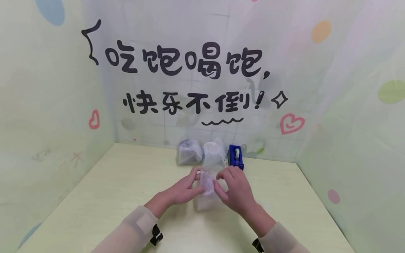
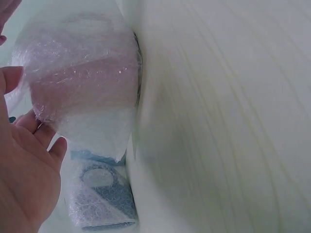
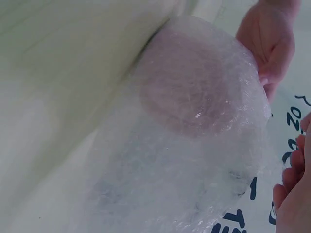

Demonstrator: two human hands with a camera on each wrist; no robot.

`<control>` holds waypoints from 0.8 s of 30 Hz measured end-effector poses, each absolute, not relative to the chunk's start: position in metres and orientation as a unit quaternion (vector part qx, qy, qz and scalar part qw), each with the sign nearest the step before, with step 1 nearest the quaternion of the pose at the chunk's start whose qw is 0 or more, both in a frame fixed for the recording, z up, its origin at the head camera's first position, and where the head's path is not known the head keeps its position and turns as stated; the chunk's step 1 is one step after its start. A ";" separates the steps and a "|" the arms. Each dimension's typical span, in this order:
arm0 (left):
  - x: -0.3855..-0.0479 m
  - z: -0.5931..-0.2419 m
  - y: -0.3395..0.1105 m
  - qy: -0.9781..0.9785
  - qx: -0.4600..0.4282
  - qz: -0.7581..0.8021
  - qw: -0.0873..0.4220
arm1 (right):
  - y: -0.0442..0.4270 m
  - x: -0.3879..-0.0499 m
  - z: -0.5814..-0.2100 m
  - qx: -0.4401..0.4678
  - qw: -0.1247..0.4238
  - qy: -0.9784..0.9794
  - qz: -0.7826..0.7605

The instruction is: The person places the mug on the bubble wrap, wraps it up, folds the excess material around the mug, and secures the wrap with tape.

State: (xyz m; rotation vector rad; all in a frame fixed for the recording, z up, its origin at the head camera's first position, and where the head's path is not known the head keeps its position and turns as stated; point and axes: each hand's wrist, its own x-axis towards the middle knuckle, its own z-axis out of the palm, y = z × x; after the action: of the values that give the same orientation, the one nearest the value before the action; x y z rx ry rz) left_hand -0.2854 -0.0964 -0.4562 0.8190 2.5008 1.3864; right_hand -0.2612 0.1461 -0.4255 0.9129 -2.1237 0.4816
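A pinkish, rounded object wrapped in bubble wrap point(image 1: 207, 183) stands on the table between the hands. Its kind is blurred by the wrap, though a round pink end shows through in the right wrist view. My left hand point(image 1: 183, 191) holds it from the left, thumb on the upper side and fingers along the far side. Just right of the wrap hovers my right hand point(image 1: 236, 188), fingers loosely bent, with a gap between thumb and forefinger. Nothing can be made out in that hand. Loose bubble wrap point(image 3: 160, 174) spreads from the object in the right wrist view.
Two more bubble-wrapped items, a bluish one point(image 1: 190, 153) and a white one point(image 1: 213, 151), stand by the back wall. A blue tape dispenser point(image 1: 235, 156) is right of them. Printed curtain walls point(image 1: 196, 21) enclose the pale table point(image 1: 126, 175) on three sides.
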 end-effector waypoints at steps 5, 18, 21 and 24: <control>-0.286 -0.458 -0.094 0.833 0.282 0.470 0.068 | 0.153 -0.250 -0.436 0.398 0.286 -0.865 0.108; -0.289 -0.447 -0.101 0.882 0.363 0.299 -0.014 | 0.155 -0.262 -0.433 0.445 0.164 -0.880 0.026; -0.290 -0.448 -0.100 0.887 0.392 0.238 -0.057 | 0.155 -0.265 -0.430 0.455 0.140 -0.879 0.021; -0.289 -0.448 -0.098 0.885 0.406 0.213 -0.076 | 0.152 -0.269 -0.428 0.466 0.107 -0.878 0.013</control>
State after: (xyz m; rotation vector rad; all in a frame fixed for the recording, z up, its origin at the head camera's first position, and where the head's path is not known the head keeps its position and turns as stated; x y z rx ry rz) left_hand -0.2893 -0.0977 -0.4484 1.3407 2.9248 0.7037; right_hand -0.2691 0.1518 -0.4277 1.3716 -2.5854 0.0395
